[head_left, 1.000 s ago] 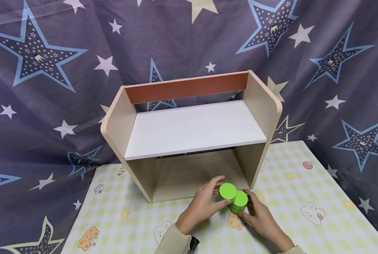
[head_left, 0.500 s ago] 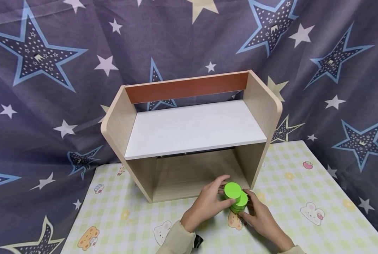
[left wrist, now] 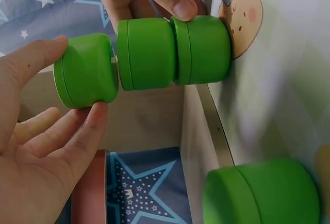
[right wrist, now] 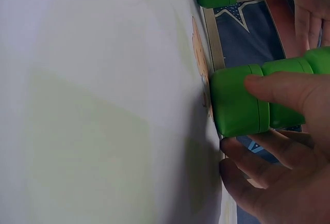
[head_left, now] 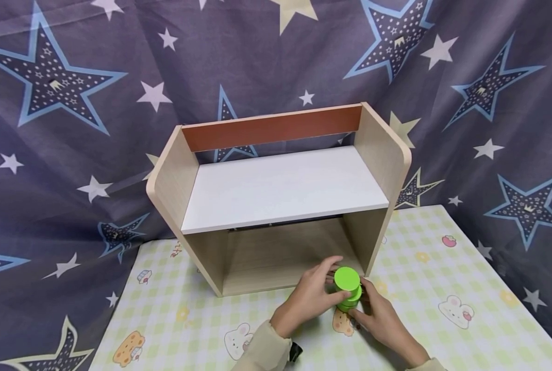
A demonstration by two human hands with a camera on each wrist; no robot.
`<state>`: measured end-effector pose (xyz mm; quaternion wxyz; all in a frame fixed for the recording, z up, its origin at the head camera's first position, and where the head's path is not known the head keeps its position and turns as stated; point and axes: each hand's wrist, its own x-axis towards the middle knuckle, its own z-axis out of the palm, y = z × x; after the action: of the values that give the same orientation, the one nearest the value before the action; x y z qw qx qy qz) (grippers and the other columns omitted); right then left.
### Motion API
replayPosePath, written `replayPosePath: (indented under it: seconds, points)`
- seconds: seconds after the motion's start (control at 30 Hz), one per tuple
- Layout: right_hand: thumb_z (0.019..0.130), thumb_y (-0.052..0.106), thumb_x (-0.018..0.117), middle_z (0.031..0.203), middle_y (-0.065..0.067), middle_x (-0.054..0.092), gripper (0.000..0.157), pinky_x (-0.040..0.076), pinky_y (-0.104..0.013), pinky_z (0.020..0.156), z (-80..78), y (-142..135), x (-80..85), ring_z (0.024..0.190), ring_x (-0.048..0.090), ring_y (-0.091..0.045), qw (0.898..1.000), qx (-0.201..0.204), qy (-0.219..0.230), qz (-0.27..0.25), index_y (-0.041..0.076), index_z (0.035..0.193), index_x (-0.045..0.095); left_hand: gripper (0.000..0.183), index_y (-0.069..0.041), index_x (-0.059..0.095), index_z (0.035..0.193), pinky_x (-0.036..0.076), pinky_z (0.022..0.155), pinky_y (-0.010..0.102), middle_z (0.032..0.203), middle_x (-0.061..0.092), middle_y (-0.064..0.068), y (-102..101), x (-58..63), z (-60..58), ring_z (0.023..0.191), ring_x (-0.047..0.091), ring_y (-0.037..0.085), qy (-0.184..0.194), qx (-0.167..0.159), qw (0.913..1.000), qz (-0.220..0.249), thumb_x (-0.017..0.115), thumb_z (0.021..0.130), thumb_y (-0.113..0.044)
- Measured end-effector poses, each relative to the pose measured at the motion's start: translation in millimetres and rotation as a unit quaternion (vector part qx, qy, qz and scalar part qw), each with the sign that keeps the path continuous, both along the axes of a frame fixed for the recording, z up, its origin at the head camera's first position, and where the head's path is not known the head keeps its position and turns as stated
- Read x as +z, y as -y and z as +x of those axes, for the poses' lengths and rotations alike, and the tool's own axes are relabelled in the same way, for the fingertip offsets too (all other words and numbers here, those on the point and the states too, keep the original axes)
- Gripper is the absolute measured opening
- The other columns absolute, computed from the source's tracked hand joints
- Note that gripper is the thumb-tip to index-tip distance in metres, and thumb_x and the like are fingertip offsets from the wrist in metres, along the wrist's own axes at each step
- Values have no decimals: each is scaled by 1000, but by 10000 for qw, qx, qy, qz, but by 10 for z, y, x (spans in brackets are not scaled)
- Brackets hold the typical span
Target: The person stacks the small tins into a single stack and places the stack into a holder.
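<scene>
My left hand [head_left: 305, 296] pinches a small round green jar [left wrist: 85, 72] with a lid, between thumb and fingers. That jar's base is right at the lid of the upper jar [left wrist: 149, 53] in a stack of two similar green jars. The lower jar [left wrist: 206, 51] stands on the tablecloth, and my right hand [head_left: 381, 315] holds it, thumb on one side and fingers on the other. One more green jar [left wrist: 263, 195] stands on the table apart from the stack; my left hand and arm hide it in the head view.
Behind the hands stands a wooden shelf unit [head_left: 189, 178] with a white upper shelf [head_left: 285, 190] and a low front opening. A checked tablecloth [head_left: 424, 288] covers the table. A starry curtain [head_left: 266, 56] hangs behind. A small black object [head_left: 295, 352] is beside the left sleeve.
My left hand has moved right with its jar, from beside the stack to nearly over it. The right hand and the stack have kept their place.
</scene>
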<state>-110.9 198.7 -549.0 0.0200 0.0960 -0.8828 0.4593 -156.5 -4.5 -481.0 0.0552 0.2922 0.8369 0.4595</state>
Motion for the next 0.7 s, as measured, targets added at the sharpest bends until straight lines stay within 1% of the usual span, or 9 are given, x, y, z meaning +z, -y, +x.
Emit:
replayPosePath:
  seconds: [0.23,0.33,0.47,0.7]
  points:
    - [86,7,80,135,-19,58,73,49,-50,100,0,-9,-14,117,60,-34,9999,42,-39,-100,0,146,39,74,-23,39,151,56,88,27,129,58,-2,-57,5,-8,105,61,7,87,-65,9999,-4,80,89,-29]
    - [86,7,80,136,-18,57,72,48,-51,101,1,-11,-19,118,60,-33,10000,25,-50,-72,1,146,39,75,-23,39,151,56,88,27,129,58,-2,-72,-2,-9,106,61,8,62,-94,9999,-13,80,88,-29]
    - [86,7,80,135,-16,58,72,49,-50,100,3,-12,-27,118,60,-32,9999,28,-28,-109,2,145,40,75,-22,38,151,56,88,27,129,58,0,-92,3,-10,106,61,8,29,-133,9999,-48,80,89,-28]
    - [85,9,81,133,-14,60,70,50,-49,99,2,-16,-47,117,61,-31,9999,1,-8,-148,3,144,42,74,-23,39,150,56,89,26,130,58,-2,-114,5,-9,108,61,6,32,-114,9999,-110,80,89,-28]
